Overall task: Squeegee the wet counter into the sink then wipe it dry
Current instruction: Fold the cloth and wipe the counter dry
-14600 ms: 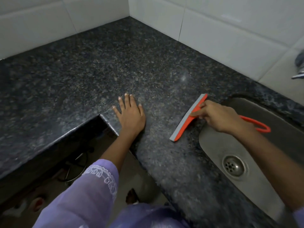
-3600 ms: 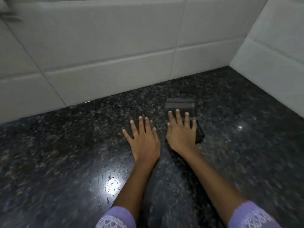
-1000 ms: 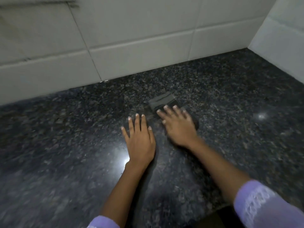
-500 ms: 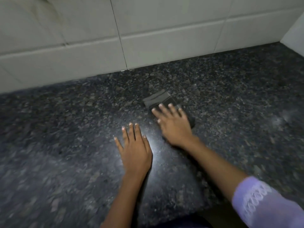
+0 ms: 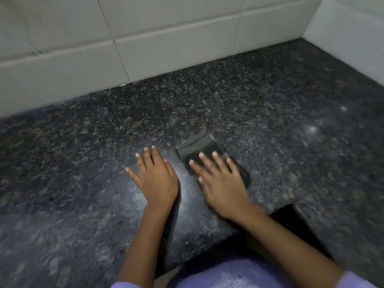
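A dark speckled granite counter (image 5: 259,104) fills the view. On it lies a folded dark grey cloth (image 5: 199,145). My right hand (image 5: 220,183) presses flat on the near part of the cloth with straight, spread fingers. My left hand (image 5: 155,177) rests flat on the bare counter just left of the cloth, fingers straight. A bright sheen shows on the stone around and left of my hands. The squeegee and the sink are out of view.
White wall tiles (image 5: 166,44) border the counter at the back and at the right (image 5: 349,38). The counter's front edge turns an inner corner (image 5: 291,204) just right of my right wrist, with a dark gap below.
Over the last second my right hand has slid the cloth toward the front edge and a little to the right. My left hand stays flat beside it. The view has turned right, showing the counter's inner corner.
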